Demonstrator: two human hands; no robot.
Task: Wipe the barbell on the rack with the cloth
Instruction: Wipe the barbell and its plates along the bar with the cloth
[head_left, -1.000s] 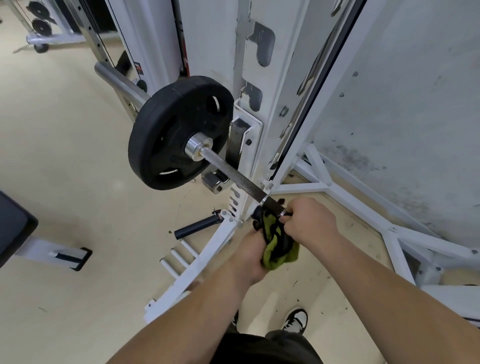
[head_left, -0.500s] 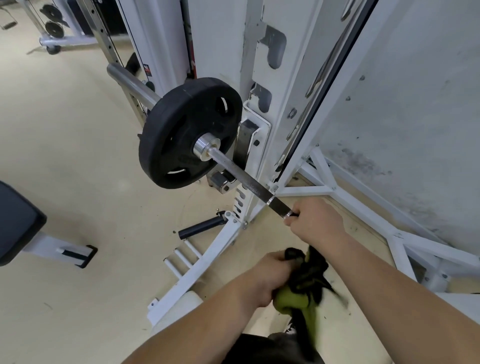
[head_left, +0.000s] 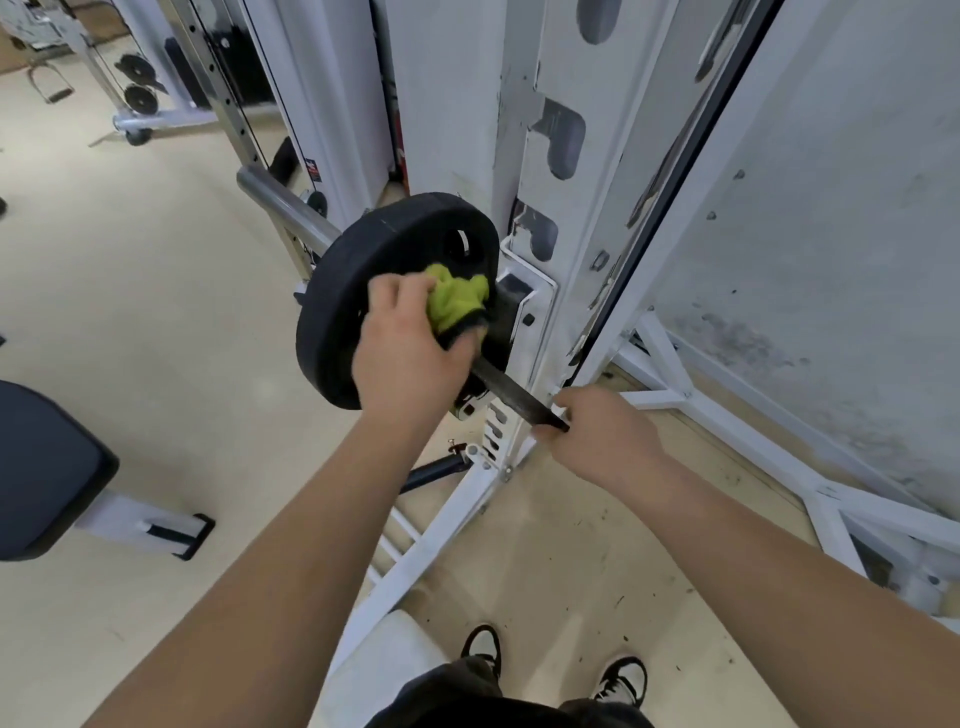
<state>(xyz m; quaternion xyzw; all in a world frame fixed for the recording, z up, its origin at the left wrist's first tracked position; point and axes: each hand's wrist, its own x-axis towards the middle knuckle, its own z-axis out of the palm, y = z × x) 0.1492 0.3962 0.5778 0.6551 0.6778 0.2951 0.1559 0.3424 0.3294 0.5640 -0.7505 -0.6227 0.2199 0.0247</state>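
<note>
- At the near end of the barbell, which lies across the white rack, a dark stretch of sleeve sticks out toward the camera between the two hands.
- The left hand clutches the bunched yellow-green cloth, with its fingers curled round it.
- That hand presses the cloth against the bar where the sleeve meets the face of the black weight plate. The cloth hides the collar there.
- The right hand is wrapped around the very tip of the sleeve, lower in view and nearer the camera than the left hand.
- The cloth sits at the plate end of the sleeve, apart from the right hand, with bare metal showing between them.
- Beyond the plate the barbell runs up and to the left as a silver bar, past the rack's upright.
- A dark bench pad stands on the floor at the left edge of view, well apart from the rack.
- Two black-and-white shoes show at the bottom.
</note>
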